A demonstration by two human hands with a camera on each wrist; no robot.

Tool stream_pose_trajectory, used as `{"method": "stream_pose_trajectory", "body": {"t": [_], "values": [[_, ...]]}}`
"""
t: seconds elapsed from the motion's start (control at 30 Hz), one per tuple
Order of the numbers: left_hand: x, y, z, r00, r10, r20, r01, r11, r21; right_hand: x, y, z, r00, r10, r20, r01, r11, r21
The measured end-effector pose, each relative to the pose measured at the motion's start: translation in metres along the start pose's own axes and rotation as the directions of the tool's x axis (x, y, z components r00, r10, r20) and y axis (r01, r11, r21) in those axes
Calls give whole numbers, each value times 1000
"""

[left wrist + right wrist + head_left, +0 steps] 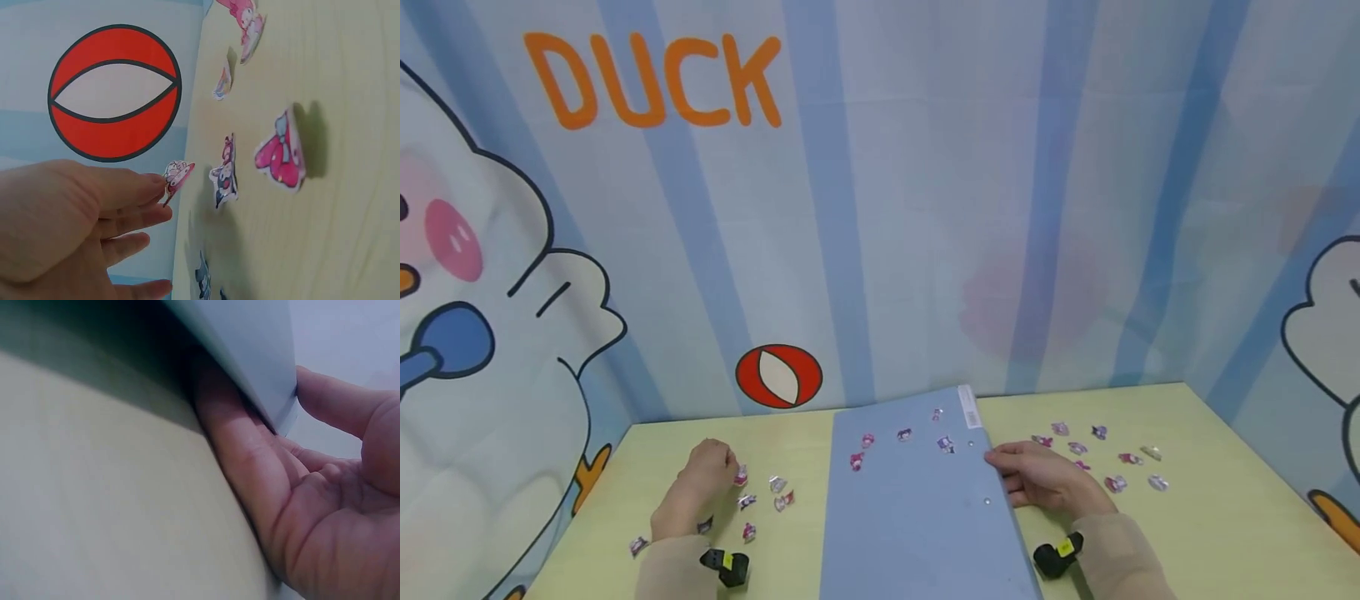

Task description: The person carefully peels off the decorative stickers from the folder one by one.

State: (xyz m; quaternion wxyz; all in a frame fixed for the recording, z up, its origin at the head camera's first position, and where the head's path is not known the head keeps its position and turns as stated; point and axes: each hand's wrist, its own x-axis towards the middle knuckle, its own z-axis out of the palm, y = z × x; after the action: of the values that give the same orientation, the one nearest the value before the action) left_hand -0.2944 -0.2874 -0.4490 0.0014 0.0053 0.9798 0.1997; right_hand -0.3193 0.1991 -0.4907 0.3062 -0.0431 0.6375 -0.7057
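Observation:
A light blue folder [917, 525] lies at the middle of the table, with several small cartoon stickers, such as a pink one [857, 461], on its upper part. My right hand [1048, 482] grips the folder's right edge, thumb on top and fingers underneath; in the right wrist view that edge [265, 375] is raised off the table. Left of the folder, my left hand [703, 479] pinches a small pink-and-white sticker [178, 177] between thumb and forefinger, above the table. Other stickers, including a pink one with a grey bow [282, 153], lie close by.
Loose stickers [1116, 483] are scattered on the pale yellow table [1210, 542] right of the folder, and more [748, 532] lie on its left. A striped curtain [917, 208] printed with cartoon figures stands behind the table.

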Motion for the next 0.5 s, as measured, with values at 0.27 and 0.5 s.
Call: {"method": "stream_pose_trajectory", "body": {"t": [0.27,0.5], "values": [[3,-1,7,998,-66,23,64,995,75,-1,1,3,999,-26,24,26,1000,-6],[2,1,10,997,-74,-15,74,994,75,-2,1,1,1000,-24,15,24,1000,-7]]}}
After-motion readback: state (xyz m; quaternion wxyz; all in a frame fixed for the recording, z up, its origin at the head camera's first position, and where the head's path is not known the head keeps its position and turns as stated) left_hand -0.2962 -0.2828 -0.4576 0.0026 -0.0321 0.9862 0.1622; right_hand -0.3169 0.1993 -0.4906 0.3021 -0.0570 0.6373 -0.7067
